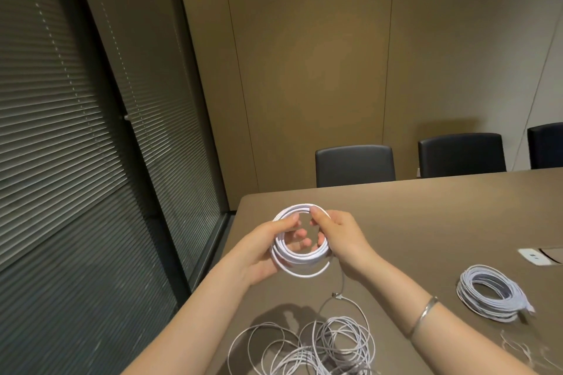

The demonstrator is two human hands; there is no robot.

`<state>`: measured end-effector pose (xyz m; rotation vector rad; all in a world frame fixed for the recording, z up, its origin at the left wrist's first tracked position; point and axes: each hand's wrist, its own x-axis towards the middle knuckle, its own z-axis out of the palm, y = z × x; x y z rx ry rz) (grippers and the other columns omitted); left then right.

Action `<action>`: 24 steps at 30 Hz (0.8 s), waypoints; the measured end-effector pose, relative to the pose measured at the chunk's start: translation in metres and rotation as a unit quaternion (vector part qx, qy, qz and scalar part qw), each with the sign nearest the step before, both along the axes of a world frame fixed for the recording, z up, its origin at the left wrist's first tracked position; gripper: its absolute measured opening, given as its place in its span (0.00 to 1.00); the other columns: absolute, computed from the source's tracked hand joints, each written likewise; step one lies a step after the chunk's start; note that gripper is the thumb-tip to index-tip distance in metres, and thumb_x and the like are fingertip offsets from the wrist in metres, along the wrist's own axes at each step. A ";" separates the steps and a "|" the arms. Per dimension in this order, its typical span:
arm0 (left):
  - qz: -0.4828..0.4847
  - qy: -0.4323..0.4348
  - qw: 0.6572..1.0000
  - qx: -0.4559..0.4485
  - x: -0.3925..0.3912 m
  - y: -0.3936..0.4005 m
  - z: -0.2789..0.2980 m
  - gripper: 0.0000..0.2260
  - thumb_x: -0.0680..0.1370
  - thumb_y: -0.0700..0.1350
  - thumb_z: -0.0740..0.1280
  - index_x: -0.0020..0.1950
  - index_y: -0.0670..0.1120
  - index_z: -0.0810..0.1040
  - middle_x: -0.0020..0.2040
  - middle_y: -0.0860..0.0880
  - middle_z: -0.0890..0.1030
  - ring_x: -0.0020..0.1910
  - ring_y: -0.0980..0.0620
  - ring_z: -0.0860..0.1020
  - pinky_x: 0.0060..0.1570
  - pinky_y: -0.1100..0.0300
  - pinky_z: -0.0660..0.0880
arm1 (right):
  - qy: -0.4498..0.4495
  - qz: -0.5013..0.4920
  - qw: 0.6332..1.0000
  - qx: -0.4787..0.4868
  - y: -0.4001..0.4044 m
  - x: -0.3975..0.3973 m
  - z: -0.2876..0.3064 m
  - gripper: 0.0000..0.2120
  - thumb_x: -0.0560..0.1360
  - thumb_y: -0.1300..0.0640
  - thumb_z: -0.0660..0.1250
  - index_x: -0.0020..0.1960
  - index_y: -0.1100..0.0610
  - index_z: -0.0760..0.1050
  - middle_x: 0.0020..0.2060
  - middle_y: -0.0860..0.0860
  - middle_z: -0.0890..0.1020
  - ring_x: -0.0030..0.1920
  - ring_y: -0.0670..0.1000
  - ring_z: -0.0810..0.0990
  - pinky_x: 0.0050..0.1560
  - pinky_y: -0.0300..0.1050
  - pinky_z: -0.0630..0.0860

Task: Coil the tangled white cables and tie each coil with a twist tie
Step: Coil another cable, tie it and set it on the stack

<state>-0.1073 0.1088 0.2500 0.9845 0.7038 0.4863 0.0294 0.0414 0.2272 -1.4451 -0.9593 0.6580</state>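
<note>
White cable coil point(300, 256) is up in both hands above the brown table point(426, 216), from my head view. I see the left hand point(268, 248) gripping the coil's left side, thumb over the top strands, fingers showing through the ring. Right hand point(338, 236) pinches the coil's upper right. Below the coil a loose tail drops to the tangled cable heap point(307, 347) on the table. Right of the coil lies a finished bundle point(490, 295), and near that, thin twist ties point(518, 350).
</note>
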 end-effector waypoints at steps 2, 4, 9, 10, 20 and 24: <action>0.030 0.016 0.999 0.017 0.003 0.001 -0.006 0.10 0.78 0.49 0.69 0.48 0.42 0.81 0.33 0.48 0.76 0.29 0.52 0.77 0.40 0.59 0.78 | 0.001 -0.006 1.000 0.004 0.000 -0.001 -0.003 0.16 0.80 0.50 0.60 0.39 0.58 0.75 0.20 0.49 0.74 0.21 0.45 0.71 0.25 0.37 0.67; 0.043 0.014 0.999 0.030 0.004 0.006 -0.012 0.13 0.78 0.52 0.69 0.51 0.42 0.80 0.29 0.51 0.66 0.24 0.56 0.66 0.44 0.60 0.70 | 0.011 0.009 1.000 -0.004 0.001 -0.001 -0.006 0.16 0.80 0.49 0.60 0.41 0.58 0.75 0.22 0.50 0.75 0.23 0.47 0.72 0.27 0.38 0.68; 0.037 0.023 0.998 0.037 0.007 0.011 -0.010 0.12 0.81 0.50 0.65 0.50 0.41 0.78 0.25 0.53 0.58 0.21 0.56 0.58 0.48 0.54 0.75 | 0.035 0.043 0.998 -0.028 0.001 0.004 -0.004 0.15 0.80 0.48 0.60 0.43 0.58 0.76 0.26 0.51 0.76 0.27 0.50 0.73 0.32 0.41 0.68; 0.036 0.031 0.998 0.050 0.008 0.010 -0.007 0.12 0.81 0.50 0.65 0.48 0.41 0.77 0.25 0.53 0.58 0.21 0.56 0.58 0.42 0.55 0.78 | 0.032 0.041 0.998 -0.028 0.001 0.004 -0.003 0.15 0.80 0.48 0.60 0.43 0.57 0.76 0.26 0.51 0.75 0.28 0.50 0.73 0.32 0.41 0.69; 0.018 -0.038 0.998 -0.041 0.007 0.021 0.002 0.15 0.76 0.49 0.69 0.34 0.44 0.69 0.22 0.54 0.61 0.18 0.58 0.61 0.26 0.65 0.65 | 0.313 0.149 0.937 0.031 -0.004 -0.003 0.002 0.10 0.78 0.54 0.65 0.42 0.60 0.74 0.24 0.51 0.73 0.30 0.52 0.79 0.37 0.45 0.78; -0.084 0.017 0.996 0.013 -0.003 0.023 0.008 0.14 0.73 0.49 0.69 0.32 0.44 0.70 0.21 0.53 0.60 0.17 0.57 0.58 0.24 0.63 0.67 | 0.301 0.176 0.937 -0.013 -0.010 -0.005 0.002 0.21 0.73 0.40 0.62 0.42 0.59 0.70 0.18 0.49 0.61 0.20 0.49 0.65 0.28 0.40 0.71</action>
